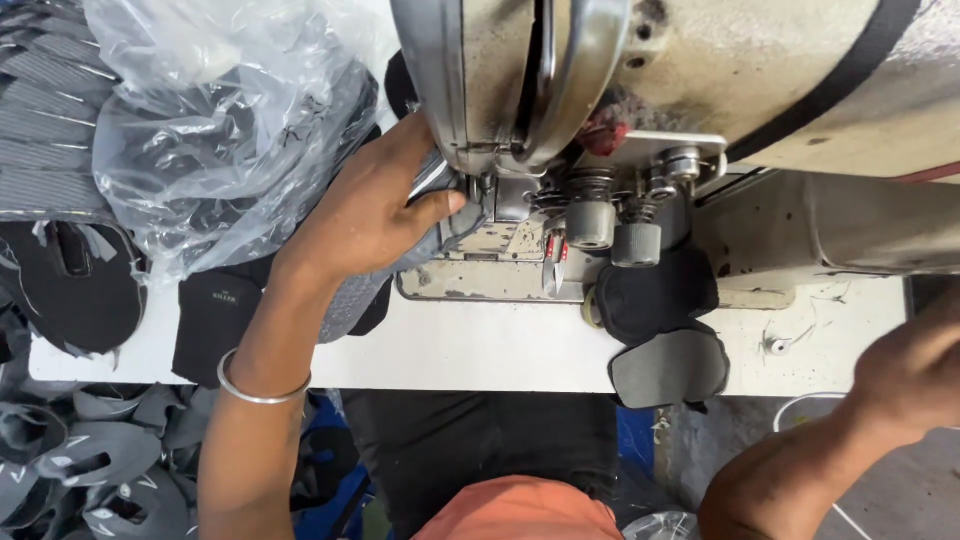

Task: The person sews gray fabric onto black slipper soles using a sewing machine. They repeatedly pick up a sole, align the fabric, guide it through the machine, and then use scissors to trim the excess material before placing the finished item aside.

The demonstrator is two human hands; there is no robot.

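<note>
Orange-clad lap at bottom centre; above it the left hand [375,215] pinched a grey shoe-upper piece [352,300] flat under the sewing machine [560,120] head, feeding it. Right hand [915,375], lower right, hung away; finger state unclear.

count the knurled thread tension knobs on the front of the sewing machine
2. One tension knob sits just right of the needle area; the second tension knob is beside it, slightly lower and to the right. Others may be hidden behind the machine head.
</note>
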